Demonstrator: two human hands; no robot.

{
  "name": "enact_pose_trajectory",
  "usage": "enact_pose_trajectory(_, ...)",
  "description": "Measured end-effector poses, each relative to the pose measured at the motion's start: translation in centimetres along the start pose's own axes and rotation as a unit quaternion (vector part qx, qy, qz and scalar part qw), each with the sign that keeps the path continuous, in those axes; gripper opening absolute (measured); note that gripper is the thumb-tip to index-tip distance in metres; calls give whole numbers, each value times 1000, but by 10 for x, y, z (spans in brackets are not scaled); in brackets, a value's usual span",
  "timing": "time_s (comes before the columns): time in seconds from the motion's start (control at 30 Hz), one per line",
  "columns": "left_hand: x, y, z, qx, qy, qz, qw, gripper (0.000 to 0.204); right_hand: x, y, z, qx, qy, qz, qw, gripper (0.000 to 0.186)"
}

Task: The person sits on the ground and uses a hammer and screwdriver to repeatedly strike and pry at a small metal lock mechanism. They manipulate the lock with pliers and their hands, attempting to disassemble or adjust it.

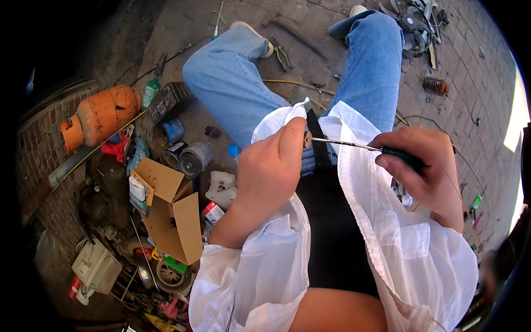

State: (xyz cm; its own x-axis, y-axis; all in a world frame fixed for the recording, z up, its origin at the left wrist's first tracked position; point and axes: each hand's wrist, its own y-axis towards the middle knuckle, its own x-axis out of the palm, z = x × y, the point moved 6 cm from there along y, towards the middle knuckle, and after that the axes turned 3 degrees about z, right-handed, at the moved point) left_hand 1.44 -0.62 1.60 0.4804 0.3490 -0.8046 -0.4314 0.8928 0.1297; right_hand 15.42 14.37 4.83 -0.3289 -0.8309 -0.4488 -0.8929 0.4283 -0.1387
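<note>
Above my lap, my right hand [417,160] is wrapped round the dark green handle of a screwdriver [354,145]. Its thin metal shaft points left, and the tip meets a small round brownish part [307,139]. My left hand [276,157] is closed on that part, with only its end face showing past the fingers. What kind of part it is I cannot make out. Behind the part, a black belt strap [316,130] hangs over the jeans [235,94], between the sides of an unbuttoned white shirt.
Pliers [282,58] and another screwdriver [218,21] lie on the paved ground ahead. To the left are an orange gas cylinder [108,113], paint cans [194,159], an open cardboard box [171,213] and piled tools. A rusty coil [436,86] and metal scrap [415,25] lie far right.
</note>
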Motion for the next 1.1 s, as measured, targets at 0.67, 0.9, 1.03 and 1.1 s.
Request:
enact_pose_trajectory(0.67, 2, 3, 24, 98, -59, 12, 993, 40, 34, 16, -7, -118, 58, 69, 989, 21)
enact_pose_trajectory(0.9, 7, 2, 27, 76, -46, -26, 996, 37, 38, 21, -10, -264, -66, 7, 962, 33)
enact_pose_trajectory(1.03, 8, 2, 27, 69, -52, -33, 996, 35, 41, 24, -5, -232, -43, -9, 972, 36)
enact_pose_trajectory(1.1, 8, 2, 27, 59, -63, -26, 996, 35, 42, 25, -5, -194, 10, 16, 981, 32)
